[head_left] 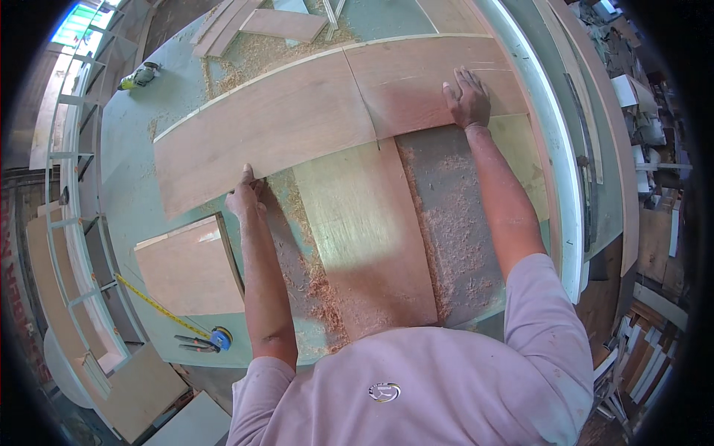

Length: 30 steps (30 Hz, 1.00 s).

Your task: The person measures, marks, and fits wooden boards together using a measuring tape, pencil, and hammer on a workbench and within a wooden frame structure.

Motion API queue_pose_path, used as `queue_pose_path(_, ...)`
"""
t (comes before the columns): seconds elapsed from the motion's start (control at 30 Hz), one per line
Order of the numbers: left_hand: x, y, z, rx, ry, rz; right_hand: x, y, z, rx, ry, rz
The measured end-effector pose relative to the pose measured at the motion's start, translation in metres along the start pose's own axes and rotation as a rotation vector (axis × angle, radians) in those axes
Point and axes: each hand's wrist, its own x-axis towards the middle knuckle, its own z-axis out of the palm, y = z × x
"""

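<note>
A long plywood panel (pixel 275 119) lies across the table in front of me, with a second plywood panel (pixel 405 82) meeting it at a seam on the right. My left hand (pixel 247 195) grips the near edge of the left panel, thumb on top and the other fingers mostly hidden beneath. Fingers stretched out, my right hand (pixel 468 100) rests flat on the right panel. Between my forearms, a pale plywood board (pixel 364 223) runs toward me, its far end under the panels. Reddish wood shavings (pixel 323 293) lie along its sides.
On the green table (pixel 126 171) are stacked plywood pieces (pixel 190 267), a blue tape measure (pixel 221 338) with its yellow blade out, pliers (pixel 196 344) and a green power tool (pixel 140 76). Wood offcuts (pixel 282 24) lie at the far side. A long pale rail (pixel 554 149) borders the right.
</note>
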Motion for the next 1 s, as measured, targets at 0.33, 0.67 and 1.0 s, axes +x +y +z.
queue_pose_path(0.33,0.01,-0.004,0.007,-0.002,0.024,0.027,0.003,0.001,0.004,0.006,0.006,-0.018)
queue_pose_path(0.67,0.012,0.004,0.002,-0.024,-0.023,-0.005,0.037,-0.002,0.02,0.021,0.003,-0.007)
queue_pose_path(1.0,0.033,0.018,-0.045,-0.101,0.121,-0.034,0.111,-0.007,0.069,0.064,-0.007,0.009)
